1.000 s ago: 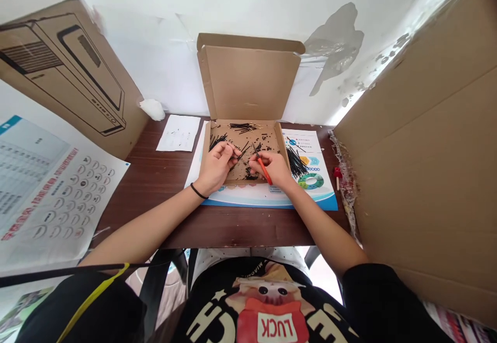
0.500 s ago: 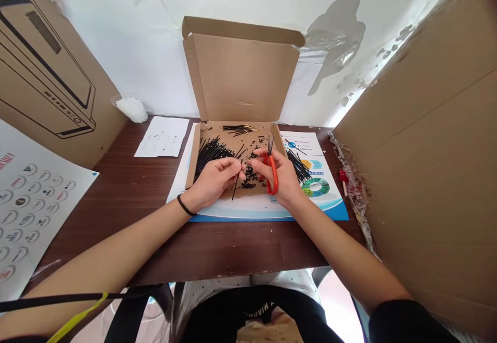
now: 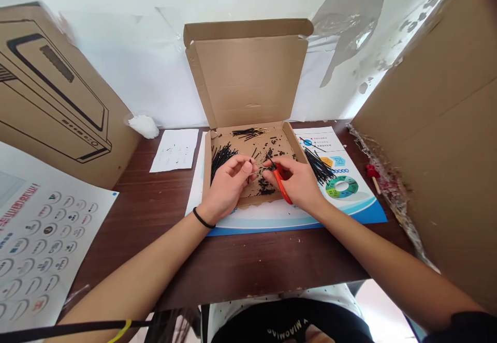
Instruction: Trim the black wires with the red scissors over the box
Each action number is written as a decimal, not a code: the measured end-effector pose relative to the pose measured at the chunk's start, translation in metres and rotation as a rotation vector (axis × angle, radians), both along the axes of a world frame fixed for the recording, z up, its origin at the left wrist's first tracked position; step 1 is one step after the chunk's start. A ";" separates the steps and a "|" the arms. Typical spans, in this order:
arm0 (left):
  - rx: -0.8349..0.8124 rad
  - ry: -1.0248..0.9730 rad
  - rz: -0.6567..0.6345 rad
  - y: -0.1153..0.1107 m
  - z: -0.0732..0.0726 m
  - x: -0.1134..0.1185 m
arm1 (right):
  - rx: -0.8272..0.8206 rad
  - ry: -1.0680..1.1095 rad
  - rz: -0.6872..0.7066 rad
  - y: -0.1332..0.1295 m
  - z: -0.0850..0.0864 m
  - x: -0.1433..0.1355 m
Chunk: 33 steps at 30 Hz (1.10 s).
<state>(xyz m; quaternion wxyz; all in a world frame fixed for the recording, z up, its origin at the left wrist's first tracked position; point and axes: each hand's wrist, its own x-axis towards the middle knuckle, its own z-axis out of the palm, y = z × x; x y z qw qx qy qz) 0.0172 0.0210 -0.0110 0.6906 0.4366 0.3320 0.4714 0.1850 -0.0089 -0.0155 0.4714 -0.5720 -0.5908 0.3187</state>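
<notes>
Over the open cardboard box (image 3: 248, 79), my left hand (image 3: 229, 180) pinches a thin black wire, mostly hidden by the fingers. My right hand (image 3: 303, 181) has a pair of red-handled scissors (image 3: 282, 187) in its grip, dark blades pointing up and left. Many black wires (image 3: 220, 161) lie in the box's left side, partly behind my left hand. A small bundle of wires with gold-coloured ends (image 3: 250, 133) rests at the back. Short black scraps (image 3: 267, 183) are scattered over the box floor between my hands.
Another bunch of black wires (image 3: 320, 166) lies on a printed sheet (image 3: 361, 200) right of the box. A white paper (image 3: 174, 149) with small dark bits is at left. Large cardboard boxes (image 3: 435, 141) flank the desk. A red-headed stick (image 3: 373, 176) lies near the right edge.
The view has shifted, so the box sits further right. The scissors have tilted left from upright. The wire's long end, seen hanging below my left fingers before, now barely shows.
</notes>
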 end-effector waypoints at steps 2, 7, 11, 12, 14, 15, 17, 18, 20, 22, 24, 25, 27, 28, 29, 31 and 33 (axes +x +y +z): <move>0.047 0.051 -0.014 0.000 -0.001 0.000 | 0.029 -0.095 -0.006 0.000 0.000 0.002; 0.142 0.152 0.004 0.001 -0.006 0.001 | 0.105 -0.290 0.010 -0.002 0.004 0.006; 0.179 0.205 0.029 0.002 -0.008 0.003 | 0.112 -0.370 0.025 -0.004 0.006 0.007; 0.194 0.219 0.028 0.002 -0.009 0.003 | 0.113 -0.373 0.031 -0.004 0.007 0.008; 0.231 0.239 0.027 0.002 -0.009 0.004 | 0.120 -0.357 0.037 -0.004 0.008 0.009; 0.242 0.242 0.024 0.001 -0.008 0.004 | 0.125 -0.345 0.032 -0.004 0.008 0.009; 0.240 0.235 0.017 0.000 -0.007 0.005 | 0.126 -0.330 0.013 -0.004 0.008 0.011; 0.228 0.228 0.014 -0.001 -0.006 0.005 | 0.122 -0.329 0.003 -0.004 0.008 0.012; 0.201 0.221 0.004 -0.003 -0.004 0.005 | 0.113 -0.341 0.004 -0.005 0.009 0.014; 0.190 0.211 0.003 -0.004 -0.003 0.006 | 0.117 -0.352 0.026 -0.005 0.009 0.016; 0.192 0.197 0.016 -0.004 -0.003 0.007 | 0.117 -0.377 0.038 -0.006 0.009 0.017; 0.193 0.190 0.032 -0.004 -0.003 0.008 | 0.113 -0.382 0.036 -0.007 0.009 0.018; 0.213 0.179 0.065 -0.003 -0.004 0.008 | 0.106 -0.399 0.045 -0.007 0.009 0.019; 0.226 0.176 0.073 -0.003 -0.005 0.008 | 0.105 -0.409 0.050 -0.008 0.008 0.020; 0.240 0.173 0.077 -0.003 -0.006 0.007 | 0.104 -0.418 0.055 -0.008 0.008 0.020; 0.263 0.174 0.071 -0.003 -0.007 0.007 | 0.101 -0.427 0.057 -0.008 0.008 0.019; 0.274 0.180 0.071 -0.003 -0.008 0.006 | 0.090 -0.423 0.059 -0.007 0.008 0.018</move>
